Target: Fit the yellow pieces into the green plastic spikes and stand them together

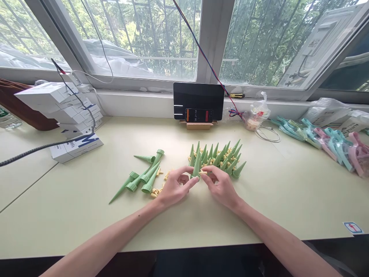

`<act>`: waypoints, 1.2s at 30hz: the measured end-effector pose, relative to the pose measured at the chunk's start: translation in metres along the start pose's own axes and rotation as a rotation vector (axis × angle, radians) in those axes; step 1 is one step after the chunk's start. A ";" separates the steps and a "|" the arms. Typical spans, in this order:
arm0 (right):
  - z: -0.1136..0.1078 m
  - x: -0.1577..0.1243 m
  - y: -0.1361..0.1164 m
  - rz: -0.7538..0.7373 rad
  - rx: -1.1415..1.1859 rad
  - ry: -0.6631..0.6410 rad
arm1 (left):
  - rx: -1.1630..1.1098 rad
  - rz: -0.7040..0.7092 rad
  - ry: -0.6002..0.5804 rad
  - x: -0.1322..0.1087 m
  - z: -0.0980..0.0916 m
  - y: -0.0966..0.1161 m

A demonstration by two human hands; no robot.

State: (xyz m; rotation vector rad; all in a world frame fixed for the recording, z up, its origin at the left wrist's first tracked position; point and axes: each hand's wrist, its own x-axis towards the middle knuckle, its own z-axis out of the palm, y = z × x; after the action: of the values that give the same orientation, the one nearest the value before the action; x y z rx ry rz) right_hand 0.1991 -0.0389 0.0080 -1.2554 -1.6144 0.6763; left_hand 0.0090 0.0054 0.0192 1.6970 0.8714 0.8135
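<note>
Along the left of the pale tabletop [288, 188], a stack of white boxes [77, 109] with a ribbed black cable [34, 149] trailing past, and a clear bottle [10, 120] cut off by the view's edge. Below the barred windows [161, 30], a black tablet [198, 94] upright behind a phone [198, 115] with a lit display, a cardboard piece [198, 126] underneath, and, on the ledge, a yellow-and-black tool [237, 95] beside a slanting red-and-blue wire [210, 65]. Farther right, a knotted plastic bag [257, 113], a looped white cable [269, 134], a row of teal, green and pink plastic clips [340, 146], and a blue-bordered sticker [353, 227] near the front edge.
</note>
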 end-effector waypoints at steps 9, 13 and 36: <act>0.000 0.000 0.002 -0.054 -0.019 -0.049 | 0.004 0.026 -0.016 0.001 -0.001 -0.005; 0.000 -0.001 0.002 -0.044 -0.010 -0.072 | 0.030 0.027 -0.021 0.001 -0.002 -0.007; 0.003 -0.001 -0.002 0.078 0.154 -0.047 | 0.091 -0.009 0.049 0.003 0.002 -0.005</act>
State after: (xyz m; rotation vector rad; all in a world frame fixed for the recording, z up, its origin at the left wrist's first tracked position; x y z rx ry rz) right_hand 0.1957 -0.0398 0.0086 -1.2020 -1.5265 0.8686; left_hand 0.0112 0.0079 0.0144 1.7575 0.9621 0.8226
